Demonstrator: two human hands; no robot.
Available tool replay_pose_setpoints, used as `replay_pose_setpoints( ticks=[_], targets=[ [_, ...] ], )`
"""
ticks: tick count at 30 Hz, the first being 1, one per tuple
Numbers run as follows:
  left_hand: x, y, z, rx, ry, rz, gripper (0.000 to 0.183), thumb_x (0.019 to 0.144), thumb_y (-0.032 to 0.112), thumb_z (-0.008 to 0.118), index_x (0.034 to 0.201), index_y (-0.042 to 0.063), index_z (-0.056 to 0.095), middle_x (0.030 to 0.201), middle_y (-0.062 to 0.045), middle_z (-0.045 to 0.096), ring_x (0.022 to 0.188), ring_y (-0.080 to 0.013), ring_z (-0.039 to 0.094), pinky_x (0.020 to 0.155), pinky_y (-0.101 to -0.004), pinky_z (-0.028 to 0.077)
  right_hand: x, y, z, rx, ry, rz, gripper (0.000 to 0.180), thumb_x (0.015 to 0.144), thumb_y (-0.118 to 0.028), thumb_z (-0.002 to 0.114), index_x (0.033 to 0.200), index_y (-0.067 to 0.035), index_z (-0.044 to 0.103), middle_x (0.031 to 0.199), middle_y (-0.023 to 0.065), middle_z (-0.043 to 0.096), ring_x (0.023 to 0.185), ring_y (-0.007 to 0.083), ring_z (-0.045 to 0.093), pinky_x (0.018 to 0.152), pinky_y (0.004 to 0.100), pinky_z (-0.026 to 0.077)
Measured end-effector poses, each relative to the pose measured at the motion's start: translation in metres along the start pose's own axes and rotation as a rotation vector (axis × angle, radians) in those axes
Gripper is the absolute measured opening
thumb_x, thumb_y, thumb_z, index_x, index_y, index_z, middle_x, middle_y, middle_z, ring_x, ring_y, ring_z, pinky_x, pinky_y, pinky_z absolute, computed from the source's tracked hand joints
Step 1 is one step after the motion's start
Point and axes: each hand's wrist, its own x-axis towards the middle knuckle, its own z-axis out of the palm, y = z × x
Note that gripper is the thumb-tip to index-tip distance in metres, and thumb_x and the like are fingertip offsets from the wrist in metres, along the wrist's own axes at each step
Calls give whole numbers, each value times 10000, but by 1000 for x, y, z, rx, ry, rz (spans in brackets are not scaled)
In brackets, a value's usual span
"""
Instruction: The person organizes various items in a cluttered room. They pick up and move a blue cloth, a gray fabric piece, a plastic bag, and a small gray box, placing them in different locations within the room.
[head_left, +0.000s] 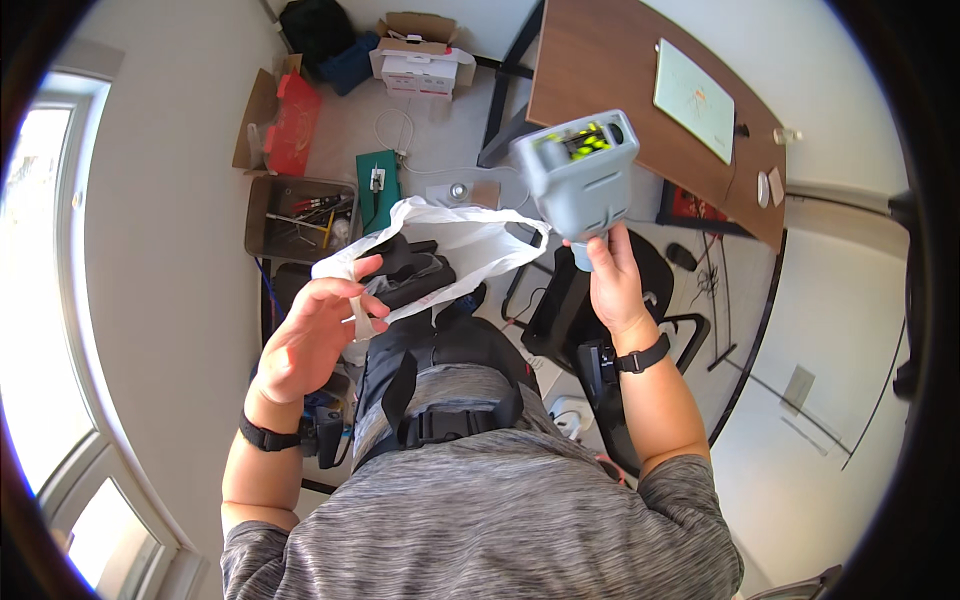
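Note:
My left hand (304, 341) has the handle loop of a white plastic bag (491, 236) hooked over its fingers, and the bag's mouth gapes toward me. Inside lie black objects (424, 285), partly covered by clear film; their kind is hard to tell. Beyond the bag's right rim, my right hand (619, 289) grips a grey plastic handheld device (581, 187) by its narrow lower end. The device is raised and tilted, slightly blurred, and yellow-green and black parts show through an opening at its top.
A bin of hand tools (259, 225) and a green case (382, 214) are on the floor ahead, with open cardboard boxes (420, 71) behind. At right stand a wooden desk (600, 67) bearing a laptop (694, 97), and a black chair (559, 315). Cables cross the floor.

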Motion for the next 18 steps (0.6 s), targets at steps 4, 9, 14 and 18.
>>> replay_pose_setpoints(
  ticks=[4,9,14,18],
  targets=[
    [-7,4,7,116,4,-8,762,748,737,586,1217,149,463,1438,-197,310,1139,-285,519,970,-478,438,-9,-32,6,-528,-152,-225,481,781,-147,772,1160,-30,498,1041,98,567,940,207,568,867,326,454],
    [-16,9,11,111,101,51,699,736,655,659,1133,120,450,1328,-142,367,1112,-274,522,930,-430,449,-6,-51,49,-1041,-549,-632,526,651,-150,790,1095,-77,518,1027,109,557,958,309,570,819,400,470],
    [-21,9,17,109,126,24,699,652,554,749,1102,109,452,1271,-105,400,1069,-238,527,828,-340,436,1,-10,111,-1288,-572,-760,280,718,-168,687,927,-70,528,850,92,534,819,264,595,719,367,483],
    [-20,10,17,127,94,42,699,649,548,752,1099,101,460,1261,-102,407,1056,-237,526,819,-332,429,7,3,131,-1317,-565,-601,426,707,-195,737,1054,-59,530,949,111,544,861,281,585,780,381,457]
  ],
)
